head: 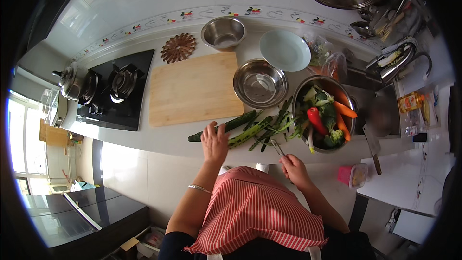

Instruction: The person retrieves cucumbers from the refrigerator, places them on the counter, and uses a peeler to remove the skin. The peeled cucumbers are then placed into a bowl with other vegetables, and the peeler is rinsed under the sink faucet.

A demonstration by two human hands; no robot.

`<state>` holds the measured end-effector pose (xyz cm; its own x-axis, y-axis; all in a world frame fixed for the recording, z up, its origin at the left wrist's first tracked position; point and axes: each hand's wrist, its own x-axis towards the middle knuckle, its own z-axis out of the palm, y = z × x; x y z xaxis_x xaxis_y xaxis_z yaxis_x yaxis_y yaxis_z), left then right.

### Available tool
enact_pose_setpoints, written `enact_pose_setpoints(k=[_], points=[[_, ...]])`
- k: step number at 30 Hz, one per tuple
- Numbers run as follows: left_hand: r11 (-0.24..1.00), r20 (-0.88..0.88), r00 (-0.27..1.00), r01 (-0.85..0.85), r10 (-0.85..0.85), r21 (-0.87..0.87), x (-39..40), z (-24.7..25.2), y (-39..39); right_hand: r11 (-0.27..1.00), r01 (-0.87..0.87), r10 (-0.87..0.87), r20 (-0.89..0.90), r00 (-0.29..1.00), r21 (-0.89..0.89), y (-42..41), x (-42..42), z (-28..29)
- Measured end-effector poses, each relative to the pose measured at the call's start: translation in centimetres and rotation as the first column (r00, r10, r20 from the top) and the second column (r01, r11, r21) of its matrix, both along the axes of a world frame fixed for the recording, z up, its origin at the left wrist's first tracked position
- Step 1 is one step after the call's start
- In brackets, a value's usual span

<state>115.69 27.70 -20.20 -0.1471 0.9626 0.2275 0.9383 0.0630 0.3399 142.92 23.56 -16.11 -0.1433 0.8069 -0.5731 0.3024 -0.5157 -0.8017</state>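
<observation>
My left hand (pixel 214 144) is over two cucumbers near the counter's front edge. Its fingers lie across the dark, unpeeled cucumber (pixel 240 121), and its thumb side meets the end of a lighter, partly peeled cucumber (pixel 251 133). Whether it grips either one is hidden beneath the hand. A metal vegetable peeler (pixel 277 148) is held by its handle in my right hand (pixel 296 171), in front of the counter edge. Green peel strips (pixel 276 128) lie scattered between the cucumbers and a large steel bowl (pixel 296 90) of carrots, broccoli and a red pepper.
A wooden cutting board (pixel 196 90) lies behind the cucumbers. Around it are a steel basin (pixel 260 83), another steel bowl (pixel 223 32), a pale plate (pixel 285 50) and a wooden trivet (pixel 178 48). A gas hob (pixel 133 115) is at left; a cleaver (pixel 371 144) lies by the sink at right.
</observation>
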Motion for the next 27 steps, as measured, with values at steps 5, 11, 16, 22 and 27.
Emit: enact_pose_setpoints(k=[5, 11, 16, 22, 27], points=[[0.973, -0.147, 0.984, 0.063, -0.097, -0.222, -2.6, -0.8, 1.5, 1.0, -0.019, 0.019, 0.03, 0.999, -0.003, -0.1, -0.3, 0.1], [0.952, 0.029, 0.997, 0.083, -0.078, -0.295, -3.6, 4.6, 0.5, 0.998, 0.036, -0.036, 0.011, 0.999, 0.046, 0.0, -0.3, 0.4], [0.824, 0.668, 0.725, 0.271, 0.165, -0.498, -3.3, 10.9, -2.7, 0.986, 0.066, -0.057, -0.065, 0.996, 0.153, 0.0, -0.9, 0.2], [0.947, 0.963, -0.109, 0.236, 0.248, -0.217, -0.5, 10.9, -2.7, 0.962, -0.052, 0.078, -0.086, 0.993, 0.268, 0.5, -3.1, 4.6], [0.957, 0.854, -0.437, 0.075, 0.283, -0.279, 2.0, 11.1, -2.5, 0.929, -0.109, 0.152, -0.098, 0.983, 0.354, 0.5, -4.2, 8.3]])
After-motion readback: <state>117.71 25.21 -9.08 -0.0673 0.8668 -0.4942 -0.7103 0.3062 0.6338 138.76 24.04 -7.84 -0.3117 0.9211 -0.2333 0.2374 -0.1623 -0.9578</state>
